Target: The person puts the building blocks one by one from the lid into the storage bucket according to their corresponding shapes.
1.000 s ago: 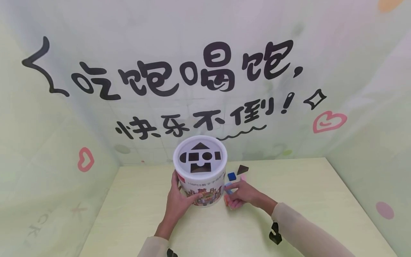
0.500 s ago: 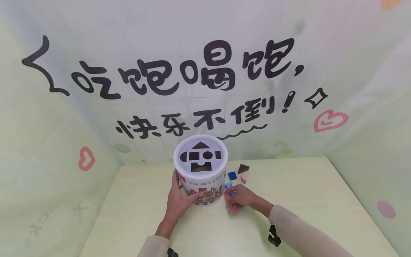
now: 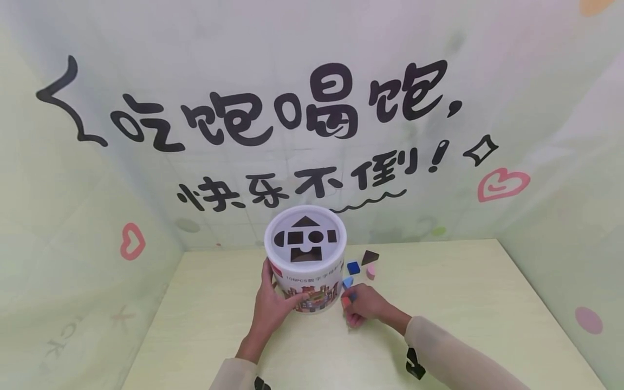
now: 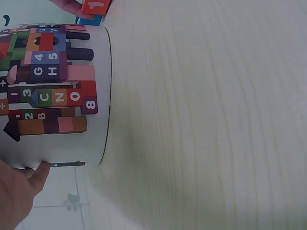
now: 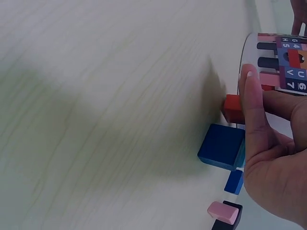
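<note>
A round white block bucket (image 3: 312,279), with shaped holes in its lid, stands upright on the table. My left hand (image 3: 273,303) grips its left side, thumb across the printed front. To the right of the bucket, my right hand (image 3: 366,304) has its fingers curled at a small red block (image 3: 346,301) and pinches it. The left wrist view shows a white 1 on this red block (image 4: 96,6). A dark blue block (image 5: 221,146) sits beside the right fingers in the right wrist view. Part of the red block is hidden by the fingers.
Behind the right hand lie a light blue triangular block (image 3: 348,282), a blue block (image 3: 353,267), a pink block (image 3: 371,272) and a dark triangular block (image 3: 370,257). A printed cloth wall (image 3: 414,216) rises behind the pale wooden table (image 3: 439,292).
My right hand has drawn back slightly toward me, from the light blue block to the red one, and its fingers have curled in. The pink block now shows fully. The left hand and bucket stay put.
</note>
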Demonstrator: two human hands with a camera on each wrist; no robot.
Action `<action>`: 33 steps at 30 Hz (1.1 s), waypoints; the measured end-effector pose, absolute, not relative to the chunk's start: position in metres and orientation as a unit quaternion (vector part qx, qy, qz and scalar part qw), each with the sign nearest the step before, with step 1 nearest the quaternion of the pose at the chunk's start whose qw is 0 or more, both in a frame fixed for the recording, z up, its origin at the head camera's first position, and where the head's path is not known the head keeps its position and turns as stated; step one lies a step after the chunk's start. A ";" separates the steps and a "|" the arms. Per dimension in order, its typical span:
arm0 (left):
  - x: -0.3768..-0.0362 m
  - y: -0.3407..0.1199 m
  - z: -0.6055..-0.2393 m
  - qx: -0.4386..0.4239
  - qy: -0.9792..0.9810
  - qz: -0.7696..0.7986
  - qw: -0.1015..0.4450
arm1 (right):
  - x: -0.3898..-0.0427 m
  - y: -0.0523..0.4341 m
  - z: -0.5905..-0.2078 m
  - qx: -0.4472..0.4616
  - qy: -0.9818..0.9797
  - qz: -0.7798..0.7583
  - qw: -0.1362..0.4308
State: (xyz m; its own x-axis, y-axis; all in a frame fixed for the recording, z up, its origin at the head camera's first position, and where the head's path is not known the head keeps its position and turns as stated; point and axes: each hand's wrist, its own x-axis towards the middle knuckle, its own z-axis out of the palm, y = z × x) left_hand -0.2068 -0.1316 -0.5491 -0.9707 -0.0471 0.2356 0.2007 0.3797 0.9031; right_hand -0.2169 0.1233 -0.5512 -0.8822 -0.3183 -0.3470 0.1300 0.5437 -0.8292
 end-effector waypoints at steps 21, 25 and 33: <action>-0.207 -0.132 -0.552 -0.054 -0.820 -0.558 0.113 | -0.219 0.132 -0.500 -0.123 0.836 -0.477 0.240; -0.207 -0.133 -0.552 -0.055 -0.820 -0.558 0.112 | -0.218 0.134 -0.487 -0.137 0.839 -0.470 0.238; -0.206 -0.134 -0.550 -0.054 -0.817 -0.563 0.112 | -0.222 0.143 -0.459 -0.152 0.834 -0.469 0.246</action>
